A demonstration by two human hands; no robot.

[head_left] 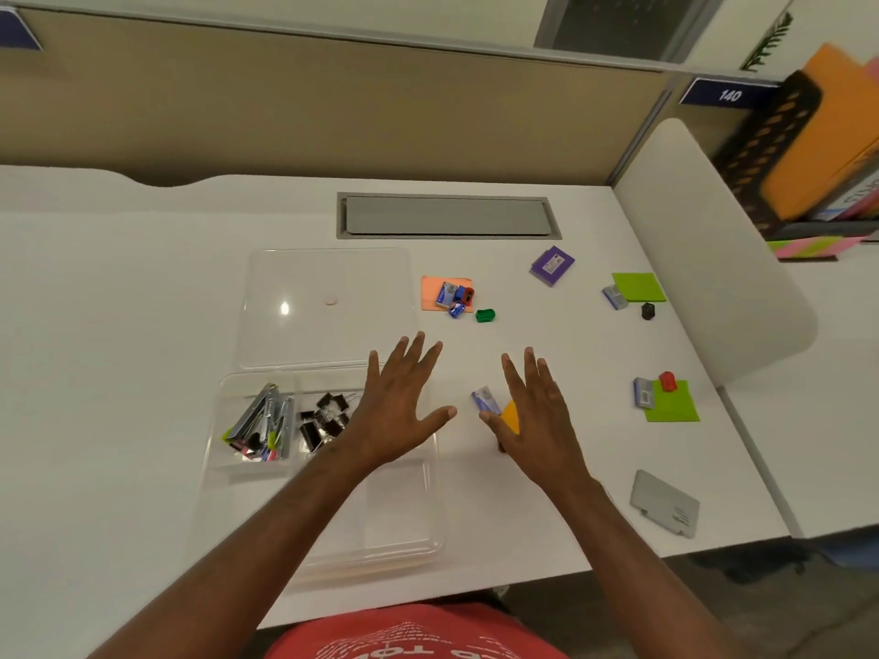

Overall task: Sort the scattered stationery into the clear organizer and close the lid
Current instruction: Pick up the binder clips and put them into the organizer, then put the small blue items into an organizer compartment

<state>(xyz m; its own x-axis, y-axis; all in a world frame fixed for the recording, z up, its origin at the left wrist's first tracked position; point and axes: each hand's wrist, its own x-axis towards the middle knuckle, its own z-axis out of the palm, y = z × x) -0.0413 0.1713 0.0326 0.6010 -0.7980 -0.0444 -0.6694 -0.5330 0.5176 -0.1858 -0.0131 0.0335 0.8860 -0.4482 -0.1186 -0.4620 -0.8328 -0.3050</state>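
Both hands hover flat over the white desk (142, 287), fingers spread and straight, gripping nothing. Left hand (399, 401) is splayed above the right edge of the clear organizer (266, 506), whose long axis runs away from the person, its lid (328, 306) hinged open and lying flat on the far side. Right hand (535, 416) hangs over a small orange pad (510, 413) and a blue staple box (486, 400) just beside it; whether the palm touches them, I cannot tell.

Inside the organizer, staplers (264, 420) fill the far-left compartment, pointing away from the person, with black binder clips (326, 420) in the compartment beside them.

Out on the desk: a peach note pad (433, 292) carrying blue boxes (449, 297), a green sharpener (485, 315) near it, a purple pad (551, 266), and two green pads (637, 286) (673, 404) off to the right, each with a small box touching it. A red sharpener (668, 381) sits on the nearer one.
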